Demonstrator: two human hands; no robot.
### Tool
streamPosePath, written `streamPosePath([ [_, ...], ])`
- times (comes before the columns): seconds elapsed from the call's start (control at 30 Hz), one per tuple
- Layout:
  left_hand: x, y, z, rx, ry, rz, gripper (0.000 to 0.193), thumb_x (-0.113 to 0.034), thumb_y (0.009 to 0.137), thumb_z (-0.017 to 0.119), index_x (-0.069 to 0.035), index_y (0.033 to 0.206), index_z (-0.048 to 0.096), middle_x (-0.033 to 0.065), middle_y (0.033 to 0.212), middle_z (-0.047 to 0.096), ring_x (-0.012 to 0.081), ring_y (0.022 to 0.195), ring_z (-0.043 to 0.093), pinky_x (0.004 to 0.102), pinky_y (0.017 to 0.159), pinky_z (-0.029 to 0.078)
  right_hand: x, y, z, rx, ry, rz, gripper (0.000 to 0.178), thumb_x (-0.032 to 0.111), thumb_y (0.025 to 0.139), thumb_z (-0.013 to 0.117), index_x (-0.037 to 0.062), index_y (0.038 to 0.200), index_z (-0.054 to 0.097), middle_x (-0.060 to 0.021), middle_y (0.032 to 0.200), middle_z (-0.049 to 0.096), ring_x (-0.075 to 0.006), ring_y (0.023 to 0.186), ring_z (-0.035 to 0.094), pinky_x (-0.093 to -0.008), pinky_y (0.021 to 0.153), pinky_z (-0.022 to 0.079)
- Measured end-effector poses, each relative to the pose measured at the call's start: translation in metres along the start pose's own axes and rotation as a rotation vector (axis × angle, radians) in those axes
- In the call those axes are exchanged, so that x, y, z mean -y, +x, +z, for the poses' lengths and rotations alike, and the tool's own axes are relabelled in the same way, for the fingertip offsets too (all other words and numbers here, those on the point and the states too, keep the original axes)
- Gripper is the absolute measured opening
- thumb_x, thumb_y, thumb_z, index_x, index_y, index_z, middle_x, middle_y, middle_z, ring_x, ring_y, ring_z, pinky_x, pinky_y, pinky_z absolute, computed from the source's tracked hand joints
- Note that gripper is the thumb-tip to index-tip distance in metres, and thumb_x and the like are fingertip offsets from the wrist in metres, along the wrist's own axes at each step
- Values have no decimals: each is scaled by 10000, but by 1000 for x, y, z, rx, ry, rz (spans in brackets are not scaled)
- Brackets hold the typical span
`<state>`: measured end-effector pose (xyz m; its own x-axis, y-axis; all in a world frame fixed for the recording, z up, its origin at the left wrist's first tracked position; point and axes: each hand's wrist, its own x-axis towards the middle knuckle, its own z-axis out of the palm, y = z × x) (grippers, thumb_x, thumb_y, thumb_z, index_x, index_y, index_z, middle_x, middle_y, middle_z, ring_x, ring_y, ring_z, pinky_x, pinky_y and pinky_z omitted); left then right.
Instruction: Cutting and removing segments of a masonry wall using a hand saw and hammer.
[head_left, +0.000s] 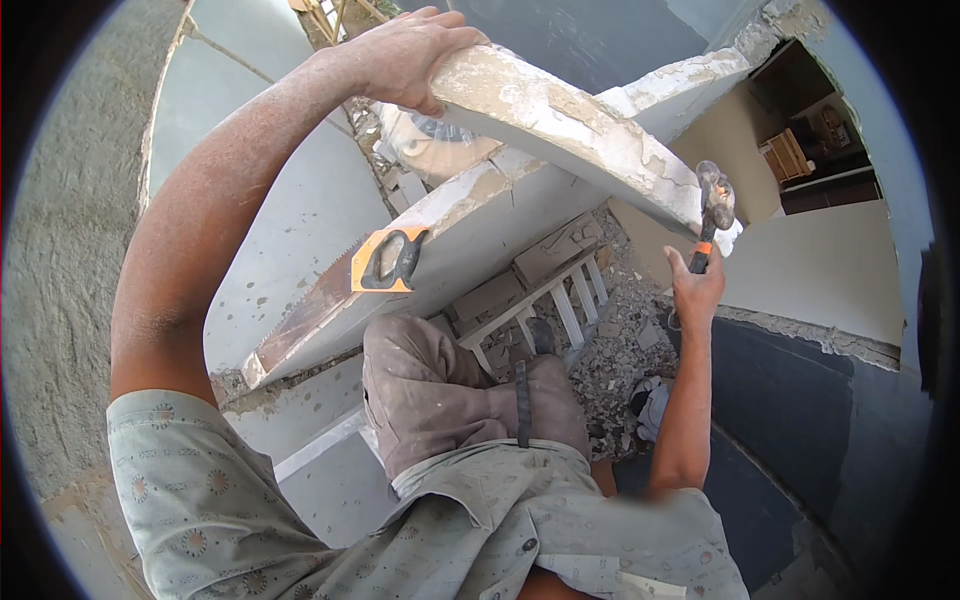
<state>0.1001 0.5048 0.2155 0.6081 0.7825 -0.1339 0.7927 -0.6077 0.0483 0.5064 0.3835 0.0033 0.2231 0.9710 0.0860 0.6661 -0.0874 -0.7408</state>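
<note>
- Hands first: the left hand (415,55), far up in the view, is clenched over the upper end of a long, flat, plaster-crusted grey-white slab (570,130) that slants down to the right.
- Right hand (697,285), further right and nearer, is closed around the orange-and-black handle of a dusty metal hammer (714,205); the hammer's head stands upright, just beside the slab's lower end, and whether they touch cannot be told.
- Below the slab lies a broad pale board (300,230), resting at a slant, with crumbled plaster along its near edge.
- On that board sits a handsaw with an orange-and-black handle (388,262), its rusty toothed blade pointing down-left; neither hand touches it.
- Between the hands, lower in the view, the person's bent knee in dusty beige trousers (440,390) shows above a white ladder-like frame (545,305).
- Grey rubble (620,360) covers the floor around the frame, near the right forearm.
</note>
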Motion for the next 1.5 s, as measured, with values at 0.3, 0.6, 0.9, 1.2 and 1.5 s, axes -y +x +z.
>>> streamPosePath([
  [0.3,69,-54,55,35,-187,-170,823,-242,586,867,-40,1306,524,196,1263,550,358,1216,514,434,1056,418,27,59,8,-37,-73,-482,714,151,762,827,56,1401,524,-177,1406,540,-302,1310,513,-384,1086,406],
  [0.6,79,-72,142,-68,-74,-579,951,-286,633,882,-132,1445,412,167,1304,511,345,1303,445,468,1099,419,87,104,24,70,-215,-592,576,199,814,784,94,1344,587,-180,1386,545,-333,1221,547,-415,1023,435],
  [0.9,65,-81,132,-132,-281,-620,892,-168,561,865,-24,1357,490,221,1386,477,396,1305,444,441,1098,388,132,26,76,484,-250,-711,258,142,785,751,154,1030,674,-104,886,691,-325,796,668,-402,693,527],
  [1.2,62,-80,146,-119,-145,-700,1002,-304,607,881,-157,1470,393,157,1328,496,340,1288,457,467,1058,456,96,26,222,618,-332,-939,407,291,712,814,147,1079,712,-63,958,621,-275,936,611,-411,760,492],
  [1.5,56,-86,121,-151,-284,-649,964,-241,550,892,-79,1395,458,165,1266,503,362,1235,455,452,1063,426,147,21,170,636,-155,-1066,567,232,716,832,101,1232,639,-82,1074,572,-283,1081,521,-449,908,420],
])
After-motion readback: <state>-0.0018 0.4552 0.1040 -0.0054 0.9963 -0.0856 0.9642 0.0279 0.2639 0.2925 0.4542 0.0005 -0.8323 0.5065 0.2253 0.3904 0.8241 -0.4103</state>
